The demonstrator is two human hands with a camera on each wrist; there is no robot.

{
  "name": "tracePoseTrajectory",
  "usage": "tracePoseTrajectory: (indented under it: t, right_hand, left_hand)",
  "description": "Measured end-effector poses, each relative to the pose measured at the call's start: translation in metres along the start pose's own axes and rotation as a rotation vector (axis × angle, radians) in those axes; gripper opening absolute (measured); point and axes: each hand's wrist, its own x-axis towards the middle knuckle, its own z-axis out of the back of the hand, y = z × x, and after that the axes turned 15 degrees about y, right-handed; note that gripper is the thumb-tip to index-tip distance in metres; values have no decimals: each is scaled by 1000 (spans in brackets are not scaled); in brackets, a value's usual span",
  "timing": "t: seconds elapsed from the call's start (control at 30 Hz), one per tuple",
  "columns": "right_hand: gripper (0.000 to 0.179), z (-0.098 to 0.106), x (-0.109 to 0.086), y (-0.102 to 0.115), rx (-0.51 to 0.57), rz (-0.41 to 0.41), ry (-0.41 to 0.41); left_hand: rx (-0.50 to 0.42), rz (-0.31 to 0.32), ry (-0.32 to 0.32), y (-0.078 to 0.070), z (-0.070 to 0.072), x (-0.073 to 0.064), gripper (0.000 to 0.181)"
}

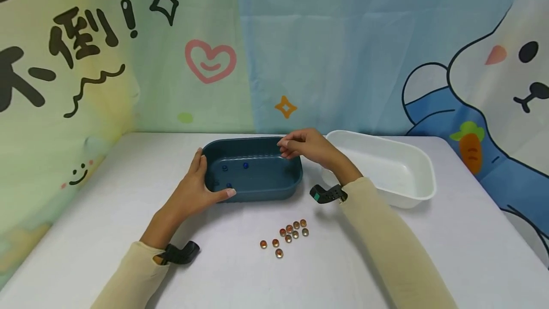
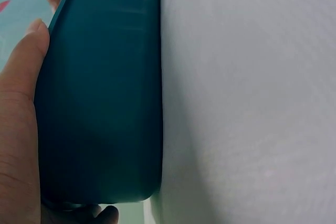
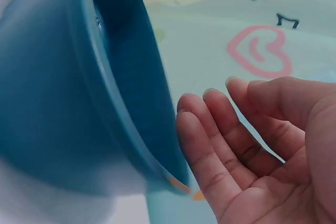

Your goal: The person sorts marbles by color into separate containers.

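Steadily, my left hand grips the left end of a dark teal-blue, round-cornered rectangular tray, the thumb over the near rim and the fingers spread along the left end; the tray rests on a white-covered table, nearly in front of me and towards the back; small, round, dark blue beads lie apart from one another on its floor, in the left half.

Meanwhile, my right hand hangs at the tray's far right corner, palm turned inward, the fingers loosely bent and the tips of thumb and forefinger drawn close together; whether they pinch something small between them I cannot tell, for the tips overlap; the other fingertips lie just beside the rim, and whether they touch it I cannot make out either.

Nearer to me, in front of the tray and a little to the right of its middle, small, round, shiny amber-brown beads lie loosely grouped on the table; right of the tray stands a larger white, round-cornered rectangular tub, partly covered by my right forearm; both arms wear cream sleeves with black wrist straps; behind the table hangs a green and blue cloth backdrop, printed with a pink heart and a white cartoon animal.
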Motion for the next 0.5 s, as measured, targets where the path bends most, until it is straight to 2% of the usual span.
tracePoseTrajectory:
  t: [0.13, 0.5]
  right_hand:
    - [29, 7, -28, 8, -63, 15, -41]
    - [27, 20, -90, 7, -376, 24, -186]
  left_hand:
    - [-2, -5, -3, -2, -1, 1, 128]
    - [-3, -1, 2, -2, -1, 2, 129]
